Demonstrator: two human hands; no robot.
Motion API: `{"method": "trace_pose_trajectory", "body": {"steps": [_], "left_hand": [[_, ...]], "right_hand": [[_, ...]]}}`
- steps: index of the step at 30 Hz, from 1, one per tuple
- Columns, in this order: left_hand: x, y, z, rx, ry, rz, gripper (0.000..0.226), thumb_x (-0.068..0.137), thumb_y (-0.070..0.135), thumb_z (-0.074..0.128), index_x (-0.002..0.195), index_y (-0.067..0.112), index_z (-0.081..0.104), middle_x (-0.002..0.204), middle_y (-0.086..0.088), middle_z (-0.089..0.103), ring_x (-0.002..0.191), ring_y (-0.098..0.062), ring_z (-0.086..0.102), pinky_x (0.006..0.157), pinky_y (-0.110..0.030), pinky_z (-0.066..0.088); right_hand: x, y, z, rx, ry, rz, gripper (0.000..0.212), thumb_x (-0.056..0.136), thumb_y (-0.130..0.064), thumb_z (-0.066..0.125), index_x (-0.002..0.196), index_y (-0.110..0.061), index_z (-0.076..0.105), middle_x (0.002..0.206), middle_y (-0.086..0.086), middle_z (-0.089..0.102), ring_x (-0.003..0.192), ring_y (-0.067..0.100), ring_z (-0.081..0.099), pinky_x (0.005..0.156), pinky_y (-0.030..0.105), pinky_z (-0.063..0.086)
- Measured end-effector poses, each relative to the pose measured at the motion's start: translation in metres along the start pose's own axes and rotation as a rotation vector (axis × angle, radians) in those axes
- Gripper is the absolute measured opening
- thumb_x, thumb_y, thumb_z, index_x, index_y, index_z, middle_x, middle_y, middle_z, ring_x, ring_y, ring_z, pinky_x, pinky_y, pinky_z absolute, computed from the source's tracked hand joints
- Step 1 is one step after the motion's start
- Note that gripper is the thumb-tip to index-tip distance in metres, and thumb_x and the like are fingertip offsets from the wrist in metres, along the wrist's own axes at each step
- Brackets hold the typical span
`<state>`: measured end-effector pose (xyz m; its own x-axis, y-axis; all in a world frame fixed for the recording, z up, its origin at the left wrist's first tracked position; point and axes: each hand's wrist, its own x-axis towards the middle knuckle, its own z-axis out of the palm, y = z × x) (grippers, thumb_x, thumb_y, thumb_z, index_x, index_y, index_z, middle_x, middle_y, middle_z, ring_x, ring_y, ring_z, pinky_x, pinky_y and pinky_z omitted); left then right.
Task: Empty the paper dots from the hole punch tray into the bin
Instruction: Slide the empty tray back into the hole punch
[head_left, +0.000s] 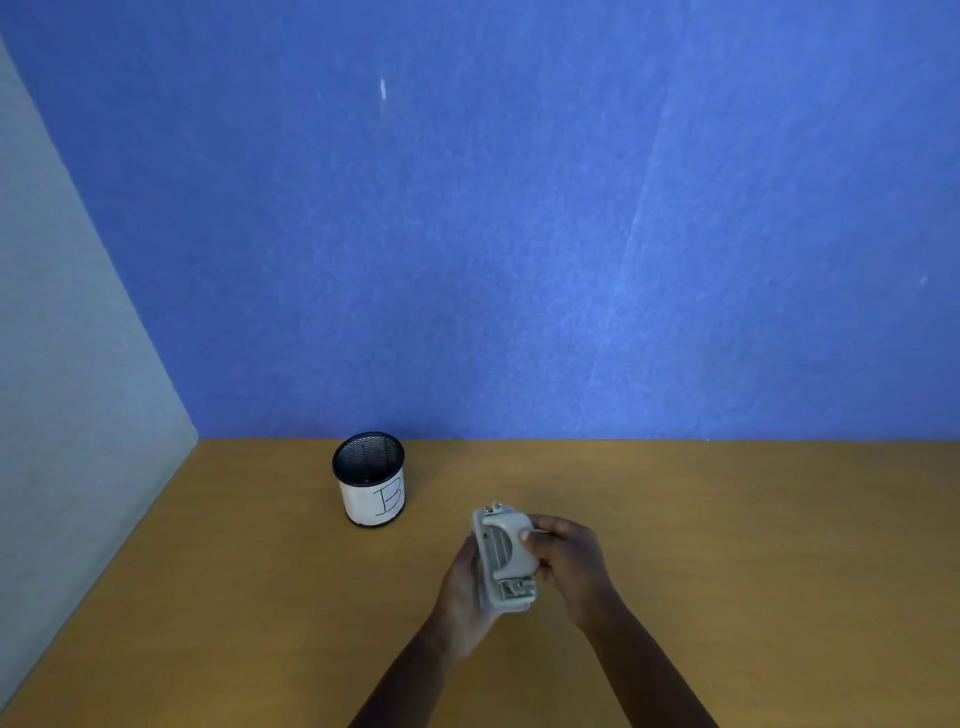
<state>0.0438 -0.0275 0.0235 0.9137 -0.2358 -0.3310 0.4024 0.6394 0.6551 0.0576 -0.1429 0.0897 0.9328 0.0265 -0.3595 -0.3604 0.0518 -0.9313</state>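
A grey hole punch (505, 557) is held above the wooden desk (727, 545), turned on its side with its handle facing me. My left hand (460, 597) cups it from the left and below. My right hand (569, 564) grips its right side, thumb on the handle. The bin (370, 479), a small black mesh cup wrapped in white paper marked "B", stands upright to the upper left, apart from the punch. The tray and any paper dots are hidden from view.
A blue felt partition (519, 234) closes off the back of the desk, and a grey panel (67, 364) closes off the left side.
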Motion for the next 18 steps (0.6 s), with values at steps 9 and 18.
{"method": "trace_pose_trajectory", "body": {"steps": [9, 18], "left_hand": [[-0.002, 0.002, 0.002, -0.094, 0.027, -0.008, 0.048, 0.099, 0.037, 0.023, 0.102, 0.01, 0.062, 0.076, -0.007, 0.075, 0.062, -0.019, 0.07, 0.054, -0.027, 0.055], [-0.005, -0.003, 0.0, -0.157, 0.044, -0.024, 0.049, 0.099, 0.037, 0.02, 0.104, 0.009, 0.06, 0.074, -0.009, 0.074, 0.061, -0.019, 0.069, 0.056, -0.03, 0.057]], "right_hand": [[-0.002, 0.009, 0.004, -0.058, 0.039, 0.007, 0.025, 0.083, 0.012, 0.053, 0.106, 0.016, 0.063, 0.087, 0.021, 0.06, 0.08, 0.028, 0.054, 0.061, 0.032, 0.043], [-0.004, 0.011, 0.006, -0.036, 0.043, 0.003, 0.022, 0.084, 0.009, 0.055, 0.104, 0.01, 0.065, 0.085, 0.018, 0.064, 0.073, 0.024, 0.059, 0.061, 0.03, 0.048]]}}
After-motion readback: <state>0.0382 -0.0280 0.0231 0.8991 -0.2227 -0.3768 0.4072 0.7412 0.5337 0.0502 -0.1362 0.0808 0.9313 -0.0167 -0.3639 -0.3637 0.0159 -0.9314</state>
